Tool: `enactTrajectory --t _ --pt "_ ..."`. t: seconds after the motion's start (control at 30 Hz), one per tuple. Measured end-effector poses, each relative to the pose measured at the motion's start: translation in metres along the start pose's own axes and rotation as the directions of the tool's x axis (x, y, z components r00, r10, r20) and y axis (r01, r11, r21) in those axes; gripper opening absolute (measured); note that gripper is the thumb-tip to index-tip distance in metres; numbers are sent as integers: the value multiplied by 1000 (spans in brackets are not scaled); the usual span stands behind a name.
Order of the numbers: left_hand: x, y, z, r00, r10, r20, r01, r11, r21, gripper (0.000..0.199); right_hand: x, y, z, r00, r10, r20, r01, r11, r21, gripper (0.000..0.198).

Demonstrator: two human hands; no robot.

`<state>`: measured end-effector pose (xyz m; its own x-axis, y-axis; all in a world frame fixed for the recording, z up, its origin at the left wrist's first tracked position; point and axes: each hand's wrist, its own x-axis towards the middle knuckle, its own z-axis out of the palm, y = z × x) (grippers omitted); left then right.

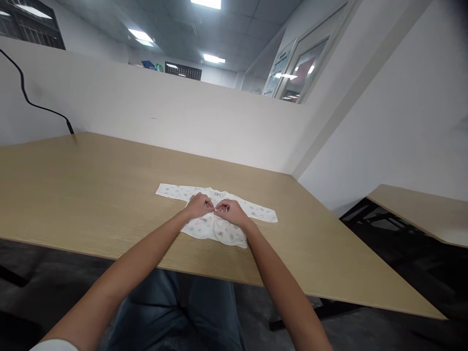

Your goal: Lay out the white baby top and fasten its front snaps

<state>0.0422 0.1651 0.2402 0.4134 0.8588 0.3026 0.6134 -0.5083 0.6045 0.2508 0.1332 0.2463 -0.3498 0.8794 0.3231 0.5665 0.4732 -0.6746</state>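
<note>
A small white baby shirt [230,232] with a scattered print lies spread on the wooden table [120,195], its sleeves stretched out to both sides. The collar with a small label points away from me, and the front opening runs down the middle. My left hand [200,204] pinches the left front edge of the shirt near the chest. Close beside it, my right hand [230,211] pinches the right front edge, the fingertips of both hands almost touching. Whatever fastener may sit between the fingers is too small and covered to make out.
Behind the table stands a white partition [183,117], with a white wall [395,107] to the right. A black cable [44,108] hangs down at the far left. Another wooden table [420,209] stands at the right. My legs [183,312] are under the front edge.
</note>
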Motion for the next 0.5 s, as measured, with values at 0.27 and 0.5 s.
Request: enactTrajectory --t 0.27,0.5 --pt "-2 6 -4 999 -29 15 30 998 -57 9 -1 -9 3 994 109 -29 -109 994 -17 19" --pt "-3 1 -4 999 35 12 -35 998 -46 15 -3 -11 2 991 132 9 -132 991 5 14"
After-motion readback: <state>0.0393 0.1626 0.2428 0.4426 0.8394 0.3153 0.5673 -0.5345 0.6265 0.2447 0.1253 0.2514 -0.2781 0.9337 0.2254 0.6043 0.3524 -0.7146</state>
